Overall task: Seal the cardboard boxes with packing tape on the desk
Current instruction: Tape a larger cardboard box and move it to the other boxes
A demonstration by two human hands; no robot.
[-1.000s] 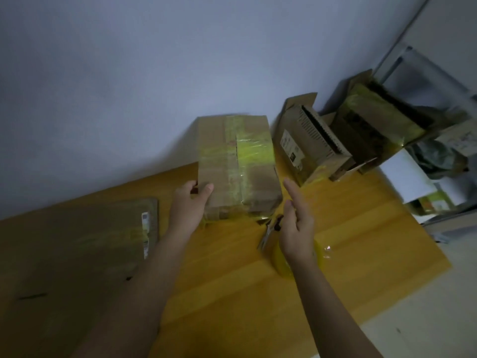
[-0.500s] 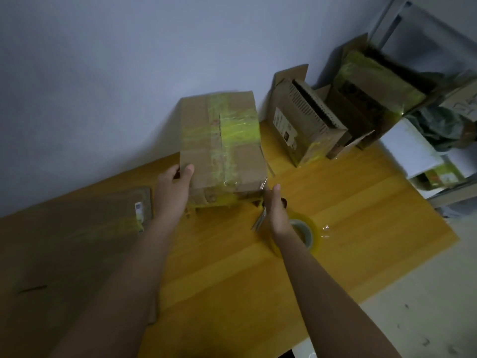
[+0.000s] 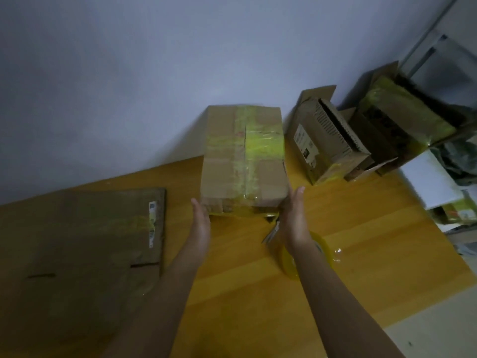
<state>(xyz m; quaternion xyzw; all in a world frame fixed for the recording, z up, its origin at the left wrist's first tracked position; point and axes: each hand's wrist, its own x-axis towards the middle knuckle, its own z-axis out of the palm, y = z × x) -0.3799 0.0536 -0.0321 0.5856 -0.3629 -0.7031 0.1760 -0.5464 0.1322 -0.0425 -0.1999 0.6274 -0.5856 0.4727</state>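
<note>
While both grips, left hand [image 3: 200, 223] and right hand [image 3: 294, 220], flank the taped box [image 3: 244, 161] with spread fingers, I expect slippage at frame centre.

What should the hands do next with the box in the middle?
Probably press both palms onto the taped box and lift or turn it. The left hand and right hand flank its near corners, fingers straight, and yellowish tape already crosses its top.
</note>
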